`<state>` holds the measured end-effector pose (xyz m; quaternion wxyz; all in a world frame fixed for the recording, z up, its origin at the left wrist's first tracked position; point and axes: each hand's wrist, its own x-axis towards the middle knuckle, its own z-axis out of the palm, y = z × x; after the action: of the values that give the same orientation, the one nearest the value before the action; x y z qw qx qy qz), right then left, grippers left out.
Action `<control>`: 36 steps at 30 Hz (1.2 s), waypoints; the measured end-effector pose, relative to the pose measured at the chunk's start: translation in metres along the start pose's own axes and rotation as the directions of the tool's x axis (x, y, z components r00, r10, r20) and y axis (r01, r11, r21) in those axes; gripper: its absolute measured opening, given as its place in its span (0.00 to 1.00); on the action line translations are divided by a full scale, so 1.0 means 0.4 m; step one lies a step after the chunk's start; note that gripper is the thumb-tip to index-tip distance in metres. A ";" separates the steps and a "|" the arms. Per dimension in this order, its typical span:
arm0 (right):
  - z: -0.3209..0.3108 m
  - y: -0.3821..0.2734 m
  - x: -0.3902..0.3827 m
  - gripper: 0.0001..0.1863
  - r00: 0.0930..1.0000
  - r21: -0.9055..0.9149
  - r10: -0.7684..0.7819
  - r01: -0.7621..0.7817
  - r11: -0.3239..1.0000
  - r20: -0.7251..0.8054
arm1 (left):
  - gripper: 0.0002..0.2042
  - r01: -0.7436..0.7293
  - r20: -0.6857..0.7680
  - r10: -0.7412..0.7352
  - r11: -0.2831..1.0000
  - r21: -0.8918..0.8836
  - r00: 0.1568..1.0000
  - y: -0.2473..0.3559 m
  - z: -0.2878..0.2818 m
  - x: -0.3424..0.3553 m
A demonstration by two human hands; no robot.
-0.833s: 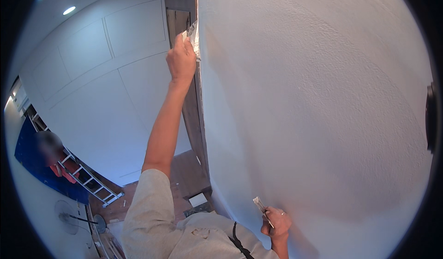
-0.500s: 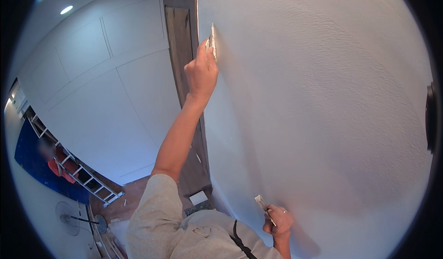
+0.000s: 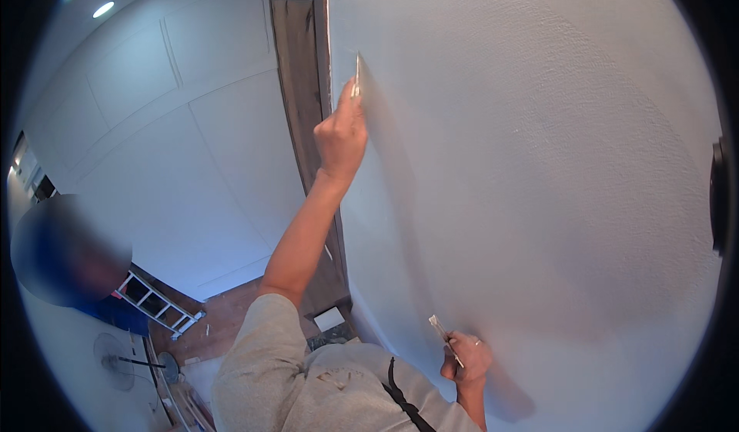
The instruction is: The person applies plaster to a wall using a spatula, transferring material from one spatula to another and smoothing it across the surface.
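Observation:
My left hand, raised high, is closed on a thin metal scraper, held nearly edge-on against the white wall a little right of its vertical edge. My right hand, low near the wall at the bottom, grips a second flat blade with pale material on its end. The wall has a stippled texture at upper right and looks smoother near the scraper.
Dark wooden trim borders the wall, beside a white panelled surface. At left a person, blurred, is near an aluminium ladder and a blue sheet. A fan stands below them.
My left hand and scraper have moved right from the wall's edge onto its face and slightly down. My right hand shifted little. The blurred person's shape is larger, covering more of the ladder.

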<state>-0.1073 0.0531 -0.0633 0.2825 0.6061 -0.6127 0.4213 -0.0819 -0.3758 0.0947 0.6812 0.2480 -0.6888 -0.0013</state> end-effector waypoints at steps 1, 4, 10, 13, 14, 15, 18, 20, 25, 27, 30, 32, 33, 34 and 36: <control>-0.005 -0.029 -0.003 0.14 1.000 -0.005 0.017 -0.017 1.000 0.009 | 0.15 -0.022 -0.038 0.022 1.000 -0.017 0.999 -0.026 -0.029 -0.001; -0.006 -0.068 0.015 0.16 1.000 -0.031 -0.007 0.007 0.999 0.009 | 0.15 0.019 -0.096 -0.020 1.000 -0.014 0.995 -0.121 -0.071 0.029; 0.039 -0.065 0.051 0.14 1.000 -0.016 -0.005 0.005 1.000 -0.004 | 0.16 0.026 0.030 -0.030 0.994 0.106 0.999 -0.132 0.018 0.024; 0.047 -0.068 0.053 0.16 0.995 -0.050 0.073 -0.070 0.996 0.068 | 0.18 0.064 0.104 -0.070 0.996 0.065 0.992 -0.079 0.016 -0.042; 0.050 -0.072 0.055 0.16 0.994 -0.043 0.083 -0.081 0.996 0.067 | 0.18 0.022 0.065 -0.025 0.999 0.049 0.998 -0.098 0.013 -0.058; 0.051 -0.078 0.065 0.16 0.994 -0.034 0.088 -0.086 0.996 0.064 | 0.18 -0.021 0.019 0.020 0.999 0.037 1.000 -0.132 0.001 -0.068; 0.072 -0.068 0.099 0.17 0.997 -0.020 0.073 -0.072 0.997 0.031 | 0.18 0.037 -0.057 -0.038 0.999 -0.024 0.998 -0.225 0.014 -0.054; 0.086 -0.060 0.113 0.18 0.998 -0.008 0.062 -0.061 0.998 0.023 | 0.18 0.067 -0.042 -0.067 0.998 0.004 0.997 -0.267 0.046 -0.052; 0.101 -0.073 0.114 0.17 0.997 0.010 0.079 -0.079 0.997 -0.016 | 0.19 0.134 0.052 -0.137 0.990 0.052 0.989 -0.154 0.092 -0.111; 0.090 -0.074 0.100 0.15 0.990 -0.046 0.132 -0.130 0.990 0.054 | 0.19 0.179 0.233 -0.181 0.983 0.029 0.956 -0.093 0.041 -0.139; 0.083 -0.067 0.089 0.15 0.995 -0.043 0.072 -0.069 0.997 0.069 | 0.17 0.130 0.197 -0.100 0.980 -0.148 0.975 -0.130 -0.017 -0.194; 0.082 -0.065 0.092 0.16 0.998 -0.035 0.031 -0.029 0.999 0.046 | 0.13 0.299 0.149 -0.267 0.916 -0.266 0.952 -0.180 -0.054 -0.196; 0.076 -0.067 0.095 0.15 0.999 -0.038 0.032 -0.030 0.999 0.041 | 0.11 0.502 0.178 -0.469 0.814 -0.291 0.865 -0.204 -0.079 -0.189; 0.075 -0.071 0.099 0.15 0.999 -0.036 0.029 -0.028 0.999 0.036 | 0.11 0.520 0.186 -0.487 0.817 -0.249 0.853 -0.262 -0.098 -0.178; 0.080 -0.070 0.102 0.14 1.000 0.009 0.027 -0.027 1.000 0.014 | 0.11 0.636 0.265 -0.581 0.737 -0.231 0.770 -0.350 -0.113 -0.161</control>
<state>-0.0789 0.0074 -0.0391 0.2696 0.6018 -0.6208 0.4240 0.0047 -0.4616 -0.0099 0.6098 0.3498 -0.6172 -0.3534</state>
